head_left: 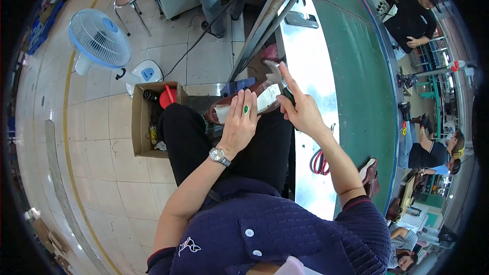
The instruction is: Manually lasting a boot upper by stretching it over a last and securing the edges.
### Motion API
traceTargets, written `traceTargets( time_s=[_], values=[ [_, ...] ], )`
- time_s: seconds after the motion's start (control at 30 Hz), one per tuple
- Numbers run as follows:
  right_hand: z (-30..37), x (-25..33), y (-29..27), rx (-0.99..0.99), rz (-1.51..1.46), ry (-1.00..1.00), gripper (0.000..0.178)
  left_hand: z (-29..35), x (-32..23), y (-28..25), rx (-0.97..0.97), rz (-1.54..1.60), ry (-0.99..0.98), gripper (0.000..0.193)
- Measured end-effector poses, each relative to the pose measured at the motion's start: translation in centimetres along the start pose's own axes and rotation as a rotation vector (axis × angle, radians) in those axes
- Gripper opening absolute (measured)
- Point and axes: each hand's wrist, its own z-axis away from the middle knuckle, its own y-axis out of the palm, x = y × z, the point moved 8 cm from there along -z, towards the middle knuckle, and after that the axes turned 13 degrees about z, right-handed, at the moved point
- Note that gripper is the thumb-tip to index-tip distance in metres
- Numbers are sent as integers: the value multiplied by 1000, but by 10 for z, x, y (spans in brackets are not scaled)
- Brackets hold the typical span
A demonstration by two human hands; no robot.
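Upside down over my lap lies a brown shoe (267,98), its white underside facing up. My left hand (238,126) lies across its middle with fingers close together, gripping it and hiding part of the underside. A green oval ring and a wristwatch (219,157) are on this hand and wrist. My right hand (305,111) is closed round the dark handle of a hammer-like tool with a bright metal head (275,77); its index finger stretches up beside the head. The metal head is over the shoe's right end. Fingers hide much of the handle.
To my right runs a metal ledge (310,56) with a phone (301,19) and red cable (319,164). Beyond is a green conveyor (356,71) bearing brown shoes (371,175). A slanted metal post (265,20), cardboard box (145,145) and fan (100,38) stand nearby. Other people work around.
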Motion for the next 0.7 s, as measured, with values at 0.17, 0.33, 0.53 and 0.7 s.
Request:
traceTargets(
  time_s=[0.17,0.33,0.53,0.7],
  values=[
    [-3,1,12,111,344,-78,76,-2,-4,1,31,-77,34,58],
    [4,10,10,-93,265,-135,76,1,-6,2,-14,-62,87,48],
    [4,23,14,99,460,-147,75,5,-6,3,-25,-103,114,41],
    [6,18,26,-3,358,-113,76,4,-10,2,-28,-85,143,31]
  ],
)
